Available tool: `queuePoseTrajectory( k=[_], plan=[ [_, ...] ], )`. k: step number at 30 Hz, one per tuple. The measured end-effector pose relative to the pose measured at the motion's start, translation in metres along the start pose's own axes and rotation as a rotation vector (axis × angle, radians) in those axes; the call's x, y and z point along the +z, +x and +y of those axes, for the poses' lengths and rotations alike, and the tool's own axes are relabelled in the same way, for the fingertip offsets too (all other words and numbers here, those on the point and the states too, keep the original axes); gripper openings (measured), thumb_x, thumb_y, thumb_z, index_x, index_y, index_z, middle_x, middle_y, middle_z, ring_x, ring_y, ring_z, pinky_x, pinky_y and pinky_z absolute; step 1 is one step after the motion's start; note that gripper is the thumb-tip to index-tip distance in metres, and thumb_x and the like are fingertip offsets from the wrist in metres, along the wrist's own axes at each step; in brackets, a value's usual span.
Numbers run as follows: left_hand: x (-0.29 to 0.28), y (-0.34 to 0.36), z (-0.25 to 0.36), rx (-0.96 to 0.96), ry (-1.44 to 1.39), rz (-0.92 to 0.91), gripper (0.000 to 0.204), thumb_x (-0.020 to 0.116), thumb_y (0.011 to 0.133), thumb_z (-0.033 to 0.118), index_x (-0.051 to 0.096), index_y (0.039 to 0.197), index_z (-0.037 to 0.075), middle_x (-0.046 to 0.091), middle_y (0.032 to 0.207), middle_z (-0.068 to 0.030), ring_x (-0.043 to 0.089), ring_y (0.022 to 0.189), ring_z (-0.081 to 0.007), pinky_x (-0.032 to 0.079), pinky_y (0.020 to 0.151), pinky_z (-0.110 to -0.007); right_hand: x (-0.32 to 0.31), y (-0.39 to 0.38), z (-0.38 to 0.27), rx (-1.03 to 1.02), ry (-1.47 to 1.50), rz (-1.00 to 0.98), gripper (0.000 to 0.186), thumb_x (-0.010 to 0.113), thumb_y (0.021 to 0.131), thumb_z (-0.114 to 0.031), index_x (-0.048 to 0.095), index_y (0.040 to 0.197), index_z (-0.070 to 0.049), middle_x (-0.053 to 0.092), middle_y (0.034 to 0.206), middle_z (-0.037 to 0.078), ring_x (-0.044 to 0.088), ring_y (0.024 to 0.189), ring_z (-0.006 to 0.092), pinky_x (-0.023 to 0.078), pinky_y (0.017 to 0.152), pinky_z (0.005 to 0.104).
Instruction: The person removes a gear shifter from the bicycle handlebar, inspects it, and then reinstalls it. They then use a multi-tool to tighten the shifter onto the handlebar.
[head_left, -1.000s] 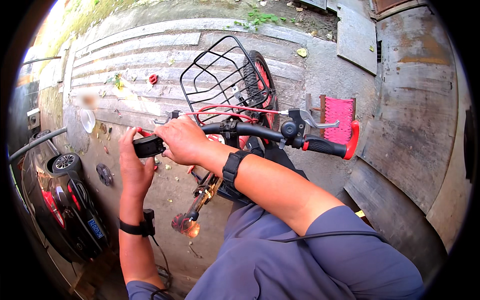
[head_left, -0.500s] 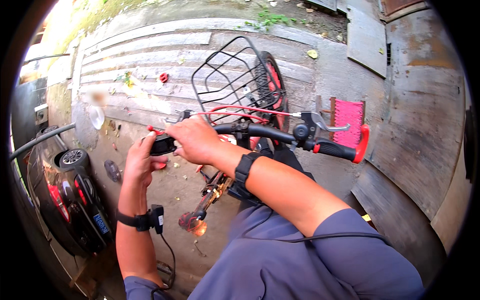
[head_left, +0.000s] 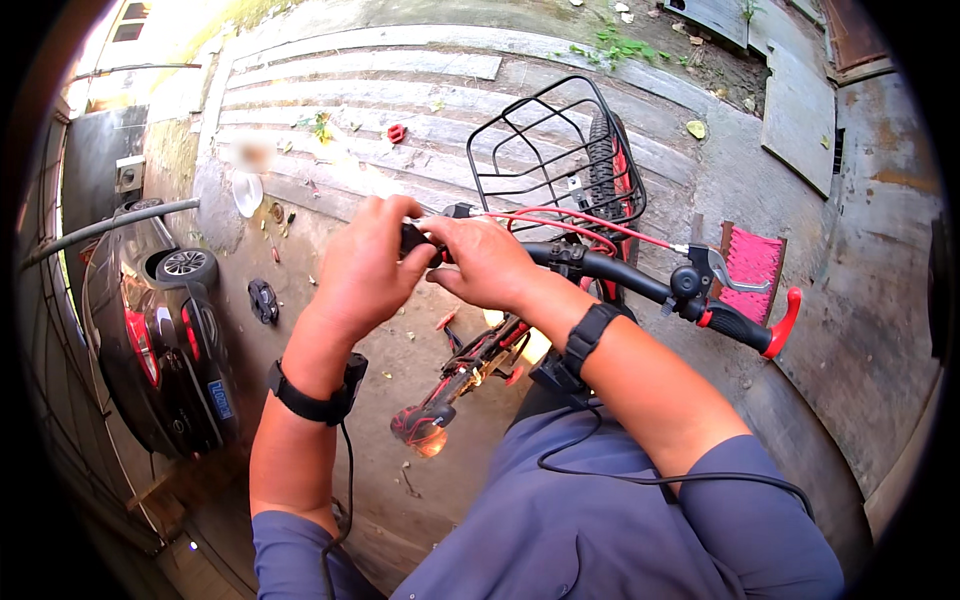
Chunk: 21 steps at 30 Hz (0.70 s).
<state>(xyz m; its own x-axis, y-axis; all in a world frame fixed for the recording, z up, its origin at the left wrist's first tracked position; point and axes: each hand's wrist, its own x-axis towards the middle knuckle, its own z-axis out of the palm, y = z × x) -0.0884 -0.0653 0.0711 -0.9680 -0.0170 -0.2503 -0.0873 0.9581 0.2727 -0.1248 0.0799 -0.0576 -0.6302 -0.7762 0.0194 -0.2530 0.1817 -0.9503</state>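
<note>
A small black part (head_left: 411, 240) sits at the left end of the handlebar (head_left: 630, 275), mostly covered by fingers. It is pinched by the nearly closed left hand (head_left: 365, 265); the right hand (head_left: 485, 262) is bent close against it, though whether the part or bar is gripped cannot be told. It seems light, stiff and best held by its sides. Beyond the bar, a black wire basket (head_left: 573, 79) is seen.

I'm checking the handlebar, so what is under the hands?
A black part shows between the left hand and right hand; the hands cover the rest, hiding its shape.
</note>
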Motion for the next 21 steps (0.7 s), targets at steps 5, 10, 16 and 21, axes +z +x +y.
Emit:
queuePoseTrajectory(
  k=[5,10,16,21],
  plan=[
    [0.002,-0.001,0.024,0.236,0.178,-0.087,0.044,0.076,0.076,0.004,0.058,0.115,0.009,0.058,0.099,-0.0138,0.063,0.093,-0.0372,0.053,0.079,-0.045,-0.001,0.006,0.003,-0.052,0.236,0.023,0.062,0.081,0.075,-0.021,0.056,0.13,-0.014,0.071,0.113,0.015,0.069,0.101,0.0361,0.056,0.086,0.0427],
    [0.004,-0.005,0.02,0.13,-0.064,0.04,0.052,0.081,0.076,0.006,0.057,0.123,0.008,0.063,0.107,-0.0137,0.065,0.096,-0.0325,0.054,0.081,-0.041,0.0,0.01,0.009,-0.023,0.309,-0.043,0.075,0.084,0.076,-0.02,0.047,0.141,-0.015,0.069,0.118,0.013,0.069,0.105,0.0339,0.055,0.088,0.0421],
    [0.037,-0.037,-0.002,-0.698,-1.035,0.215,0.056,0.073,0.095,0.043,0.054,0.128,0.003,0.068,0.109,-0.0117,0.069,0.095,-0.0228,0.057,0.073,-0.036,-0.012,0.007,-0.001,-0.024,0.234,-0.065,0.057,0.083,0.077,-0.019,0.058,0.128,-0.014,0.069,0.114,0.013,0.069,0.104,0.0346,0.055,0.088,0.0422],
    [0.055,-0.043,0.013,-0.984,-1.447,-0.246,0.081,0.038,0.096,0.079,0.063,0.11,0.003,0.072,0.093,-0.0131,0.075,0.087,-0.0266,0.06,0.062,-0.032,-0.013,0.004,0.002,-0.066,0.138,0.006,0.056,0.084,0.076,-0.015,0.061,0.127,-0.014,0.071,0.111,0.01,0.071,0.099,0.0317,0.056,0.086,0.0389]
  ],
)
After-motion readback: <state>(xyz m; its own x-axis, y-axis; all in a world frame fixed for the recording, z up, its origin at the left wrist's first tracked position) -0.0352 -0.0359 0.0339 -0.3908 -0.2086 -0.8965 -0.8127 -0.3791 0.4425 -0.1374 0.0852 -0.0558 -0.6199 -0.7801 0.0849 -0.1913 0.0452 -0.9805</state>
